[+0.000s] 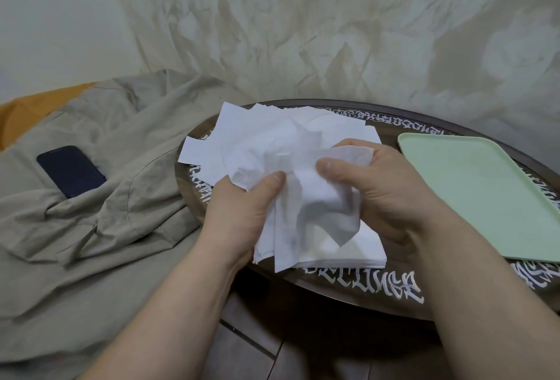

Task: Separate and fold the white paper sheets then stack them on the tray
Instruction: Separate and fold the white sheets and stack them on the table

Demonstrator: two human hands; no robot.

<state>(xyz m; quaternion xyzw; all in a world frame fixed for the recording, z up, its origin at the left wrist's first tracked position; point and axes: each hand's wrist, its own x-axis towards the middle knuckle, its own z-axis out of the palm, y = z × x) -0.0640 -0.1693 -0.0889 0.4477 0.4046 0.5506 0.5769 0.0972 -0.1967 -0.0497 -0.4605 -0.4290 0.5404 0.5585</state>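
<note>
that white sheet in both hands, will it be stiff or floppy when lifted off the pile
Likely floppy: the white sheet crumples and droops between the left hand and right hand. Probably light and easily torn, since it looks thin like tissue.

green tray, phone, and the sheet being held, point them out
green tray [472,186], head view, bare flat middle
phone [71,170], head view, centre of its dark face
held sheet [315,198], head view, crumpled middle between the hands

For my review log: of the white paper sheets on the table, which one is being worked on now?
The crumpled sheet pinched between left hand and right hand, lifted above the loose pile; the others lie untouched.
</note>
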